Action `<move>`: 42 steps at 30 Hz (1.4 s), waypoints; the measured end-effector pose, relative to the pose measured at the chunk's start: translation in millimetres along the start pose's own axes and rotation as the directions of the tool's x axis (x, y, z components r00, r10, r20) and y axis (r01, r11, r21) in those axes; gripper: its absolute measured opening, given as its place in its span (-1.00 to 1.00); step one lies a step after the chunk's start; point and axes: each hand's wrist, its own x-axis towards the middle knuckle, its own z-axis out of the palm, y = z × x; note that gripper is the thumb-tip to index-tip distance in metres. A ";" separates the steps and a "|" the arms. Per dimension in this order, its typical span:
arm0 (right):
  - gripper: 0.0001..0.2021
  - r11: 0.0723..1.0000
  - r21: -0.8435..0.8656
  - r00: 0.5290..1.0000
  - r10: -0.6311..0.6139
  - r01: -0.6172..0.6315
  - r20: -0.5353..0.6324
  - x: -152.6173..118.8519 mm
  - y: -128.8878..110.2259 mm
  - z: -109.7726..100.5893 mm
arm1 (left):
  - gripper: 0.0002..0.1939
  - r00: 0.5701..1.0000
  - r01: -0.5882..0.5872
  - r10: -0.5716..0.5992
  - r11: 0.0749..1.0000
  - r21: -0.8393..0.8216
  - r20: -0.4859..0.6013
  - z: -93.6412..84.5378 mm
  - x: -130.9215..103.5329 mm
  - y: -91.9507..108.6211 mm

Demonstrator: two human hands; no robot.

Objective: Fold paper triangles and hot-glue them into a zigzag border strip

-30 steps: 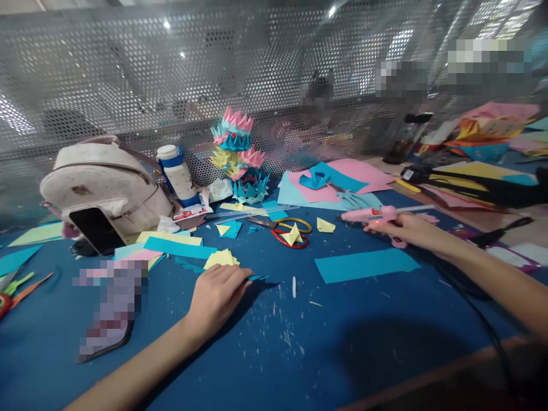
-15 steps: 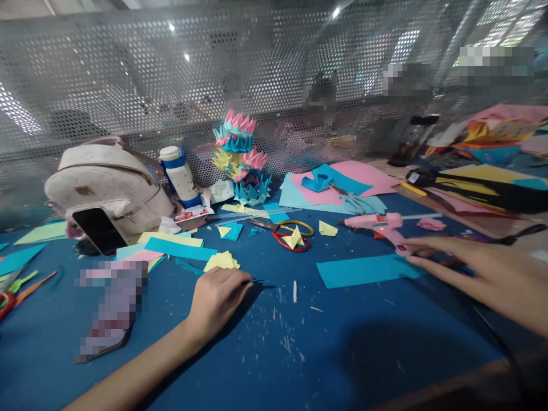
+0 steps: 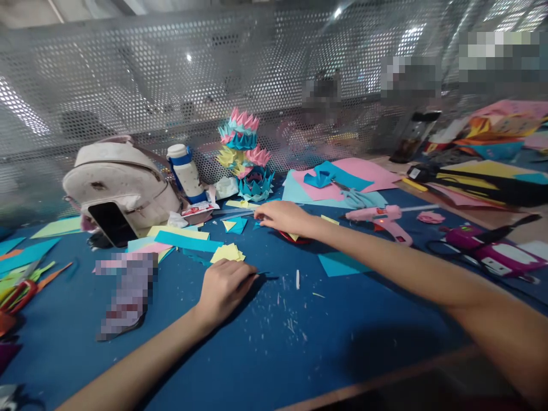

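My left hand (image 3: 229, 290) rests on the blue table with its fingers closed. A thin dark-blue piece (image 3: 269, 275) pokes out past its fingertips, its kind unclear. My right hand (image 3: 286, 219) reaches across, fingers bent downward over the scissors (image 3: 295, 238), whose handles it mostly covers. Close to its fingertips lie a small blue paper scrap (image 3: 258, 226) and a folded blue-and-yellow paper piece (image 3: 235, 225); whether the hand grips anything is hidden. A stack of yellow paper pieces (image 3: 229, 253) sits just behind my left hand. Under my right forearm is a blue paper strip (image 3: 340, 265).
A pink glue gun (image 3: 385, 218) with a lit light lies at right, near a purple device (image 3: 492, 245) with a cord. Paper lotus flowers (image 3: 246, 154) are stacked by the perforated metal screen (image 3: 278, 63). A white backpack (image 3: 124, 177), bottle (image 3: 185, 174) and phone (image 3: 112, 224) stand left.
My right hand has left the blue strip by the glue gun and moved left to the scissors. My left hand keeps its grip. The view has shifted slightly.
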 end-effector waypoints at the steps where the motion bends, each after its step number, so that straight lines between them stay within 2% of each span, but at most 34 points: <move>1: -0.75 1.000 -0.013 1.000 0.014 -0.014 0.002 12.7 -1.1 5.5 | -0.75 1.000 -0.001 0.001 1.000 0.003 0.000 0.1 -0.1 -0.1; 3: -0.80 0.998 -0.036 0.999 0.044 -0.043 0.020 30.8 -3.3 14.6 | -0.76 1.000 0.001 -0.001 1.000 0.007 0.002 0.3 0.0 -0.4; 6: -0.94 0.996 -0.049 0.996 0.075 -0.072 0.054 42.4 -4.4 23.2 | -0.76 1.000 0.007 -0.007 1.000 0.010 0.001 0.4 0.1 -0.9; 9: -0.88 0.997 -0.036 0.995 0.076 -0.074 0.063 43.3 -1.7 27.2 | -0.77 1.000 0.009 -0.009 1.000 0.006 -0.003 0.7 0.6 -1.2; 14: -0.98 0.998 0.043 0.999 0.035 -0.036 0.027 39.1 1.8 28.1 | -0.78 1.000 0.011 -0.011 1.000 -0.014 -0.012 0.8 1.6 -1.4; 18: -0.99 0.986 0.166 0.999 -0.034 0.033 -0.001 25.9 -2.3 23.5 | -0.80 1.000 0.022 -0.023 0.999 -0.030 -0.020 0.6 1.9 -1.1; 22: -0.91 0.945 0.320 0.997 -0.067 0.072 -0.029 -0.7 -6.2 18.5 | -0.79 0.999 0.036 -0.037 0.999 -0.036 -0.023 0.3 2.5 -0.6; 26: -0.74 0.875 0.482 0.997 -0.019 0.053 -0.075 -31.0 -3.5 24.2 | -0.80 0.997 0.068 -0.069 0.996 -0.053 -0.021 -0.6 4.0 -0.7; 30: -0.78 0.790 0.613 0.993 0.065 0.010 -0.101 -52.4 2.9 43.5 | -0.83 0.994 0.108 -0.109 0.991 -0.077 -0.012 -1.3 4.8 -1.9; 35: -0.61 0.663 0.749 0.987 0.128 -0.015 -0.094 -63.6 5.8 65.5 | -0.86 0.990 0.141 -0.141 0.985 -0.097 0.007 -1.2 4.1 -4.3; 39: -0.63 0.555 0.828 0.976 0.122 0.084 -0.181 -66.2 6.2 67.0 | -0.88 0.986 0.166 -0.166 0.981 -0.101 0.015 -1.2 3.9 -6.7; 42: -0.71 0.561 0.809 0.965 0.063 0.175 -0.253 -68.0 7.0 65.2 | -0.89 0.985 0.173 -0.171 0.979 -0.111 0.026 -1.5 4.2 -7.4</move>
